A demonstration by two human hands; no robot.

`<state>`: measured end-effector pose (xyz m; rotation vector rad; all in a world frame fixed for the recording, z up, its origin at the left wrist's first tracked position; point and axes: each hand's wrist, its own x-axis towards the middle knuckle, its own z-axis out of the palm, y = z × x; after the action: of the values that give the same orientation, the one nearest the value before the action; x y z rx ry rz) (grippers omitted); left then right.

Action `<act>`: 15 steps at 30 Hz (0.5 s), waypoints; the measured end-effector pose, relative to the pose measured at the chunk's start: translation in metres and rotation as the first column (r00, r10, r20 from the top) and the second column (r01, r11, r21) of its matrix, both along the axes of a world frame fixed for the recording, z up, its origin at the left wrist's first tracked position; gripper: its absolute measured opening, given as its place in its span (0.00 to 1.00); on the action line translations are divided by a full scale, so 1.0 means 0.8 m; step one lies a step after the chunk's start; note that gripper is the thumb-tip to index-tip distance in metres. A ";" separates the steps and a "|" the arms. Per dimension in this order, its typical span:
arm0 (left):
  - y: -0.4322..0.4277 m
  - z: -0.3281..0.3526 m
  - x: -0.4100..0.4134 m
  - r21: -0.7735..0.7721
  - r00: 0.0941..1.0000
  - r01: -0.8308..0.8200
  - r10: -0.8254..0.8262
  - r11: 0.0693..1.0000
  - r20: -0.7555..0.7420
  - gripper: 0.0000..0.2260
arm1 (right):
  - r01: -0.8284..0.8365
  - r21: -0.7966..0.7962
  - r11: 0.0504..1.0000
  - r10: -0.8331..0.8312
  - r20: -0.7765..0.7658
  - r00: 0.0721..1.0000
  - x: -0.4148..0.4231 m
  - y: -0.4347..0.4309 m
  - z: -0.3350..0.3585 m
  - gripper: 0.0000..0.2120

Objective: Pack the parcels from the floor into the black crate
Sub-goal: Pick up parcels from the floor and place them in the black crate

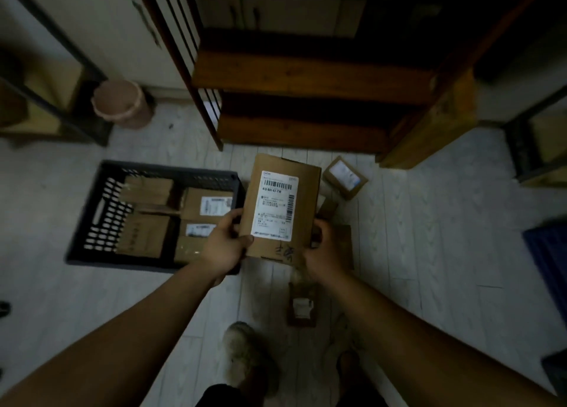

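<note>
Labelled parcel [280,205] at frame centre, gripped along both edges by left hand [222,247] and right hand [322,251] fingers; best carried level leftward, then lowered flat into the nearly full black crate [92,210].

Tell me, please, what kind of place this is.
Probably a small parcel storeroom or a home used for sorting deliveries: a black slatted plastic crate half full of labelled cardboard parcels, dark wooden shelving, and a pale plank floor with more boxes.
</note>
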<state>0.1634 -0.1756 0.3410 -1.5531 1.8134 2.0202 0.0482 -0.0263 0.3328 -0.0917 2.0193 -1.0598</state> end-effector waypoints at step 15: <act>-0.006 0.334 0.105 -0.106 0.962 -0.116 0.085 0.988 -0.261 0.27 | 0.282 -0.462 0.841 -0.281 0.071 0.957 0.025 -0.002 0.351 0.37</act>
<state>0.2475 -0.1802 0.6078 -1.5016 2.0184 2.2930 0.0683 -0.0276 0.6132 -0.0449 1.7670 -1.7264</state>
